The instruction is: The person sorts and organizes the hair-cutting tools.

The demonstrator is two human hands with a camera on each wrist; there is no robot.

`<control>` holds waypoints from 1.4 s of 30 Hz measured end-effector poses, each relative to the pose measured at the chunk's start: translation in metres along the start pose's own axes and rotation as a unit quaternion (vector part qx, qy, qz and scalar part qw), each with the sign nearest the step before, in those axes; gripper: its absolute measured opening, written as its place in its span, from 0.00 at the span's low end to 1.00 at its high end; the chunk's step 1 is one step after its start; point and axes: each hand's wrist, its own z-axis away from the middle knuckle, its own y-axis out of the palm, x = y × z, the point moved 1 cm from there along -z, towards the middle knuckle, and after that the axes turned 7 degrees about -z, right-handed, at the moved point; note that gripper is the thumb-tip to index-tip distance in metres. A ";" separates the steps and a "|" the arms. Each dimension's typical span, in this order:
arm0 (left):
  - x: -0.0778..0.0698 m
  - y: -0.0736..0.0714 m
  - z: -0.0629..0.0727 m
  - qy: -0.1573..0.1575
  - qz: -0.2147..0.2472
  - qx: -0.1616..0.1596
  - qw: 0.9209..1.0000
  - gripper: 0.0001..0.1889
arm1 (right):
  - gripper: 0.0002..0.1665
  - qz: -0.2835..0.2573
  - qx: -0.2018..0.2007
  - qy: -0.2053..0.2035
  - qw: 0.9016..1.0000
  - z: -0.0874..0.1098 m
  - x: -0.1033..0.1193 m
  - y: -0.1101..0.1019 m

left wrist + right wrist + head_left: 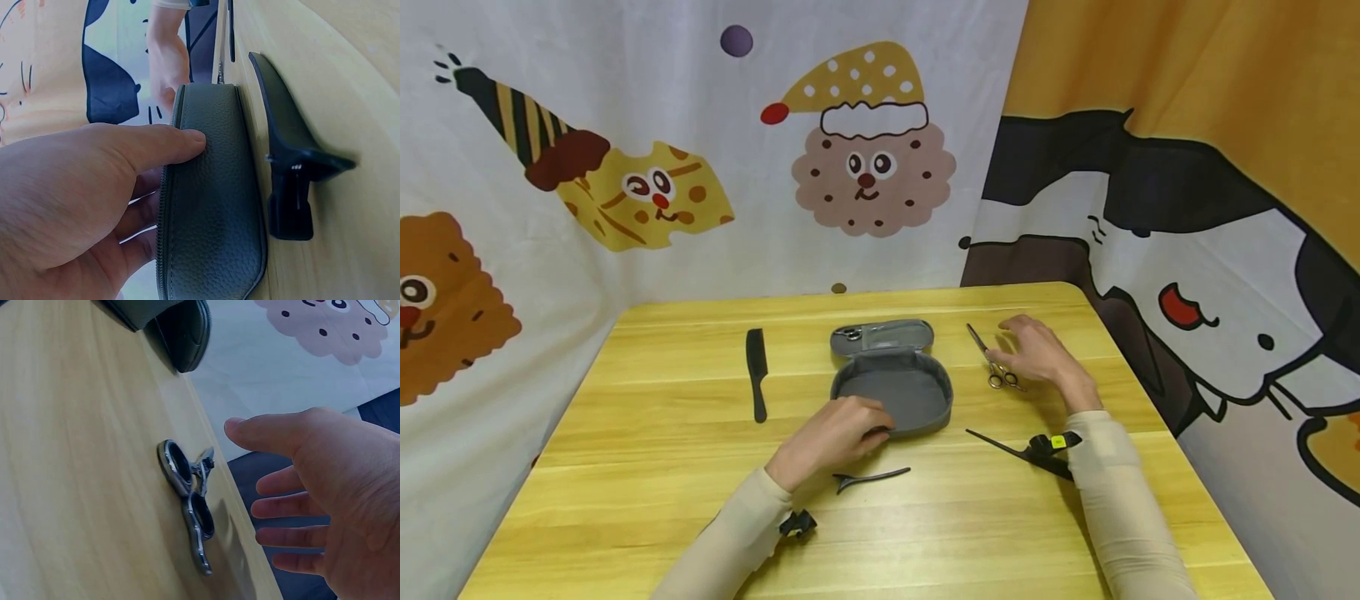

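A grey zippered case [951,400] lies with its lid [895,335] folded back. At its near left edge my left hand [835,433] pinches the wall: in the left wrist view the thumb [181,144] presses the outside of the case [215,206], with the other fingers behind the zip edge. My right hand [1041,354] hovers beside a pair of scissors [977,337]. In the right wrist view its fingers [290,508] are extended and apart from the scissors [189,515], which lie on the wooden table.
Left of the case lies a black comb [756,375]. A dark hair clip [880,477] is in front of it. By the right wrist, a black piece with a thin tail [1000,443] is partly hidden. Metal finger loops [852,333] show in the lid pocket. A printed curtain [700,267] hangs behind.
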 end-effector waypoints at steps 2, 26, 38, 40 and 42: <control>0.000 0.000 0.000 0.000 0.000 0.000 1.000 0.05 | 0.44 0.001 0.002 -0.002 1.000 -0.001 0.000 0.003; 0.001 0.002 0.000 0.000 0.002 -0.002 1.000 0.05 | 0.19 -0.011 0.013 -0.003 1.000 -0.008 0.009 0.023; 0.001 0.003 0.001 0.002 0.001 -0.005 1.000 0.04 | 0.14 -0.021 0.017 0.011 1.000 -0.007 0.008 0.024; 0.001 0.004 0.001 0.004 0.001 -0.006 1.000 0.04 | 0.13 -0.020 0.017 0.012 1.000 -0.007 0.008 0.023; 0.001 0.003 0.000 0.005 0.001 -0.008 1.000 0.04 | 0.13 -0.017 0.016 0.013 1.000 -0.006 0.008 0.022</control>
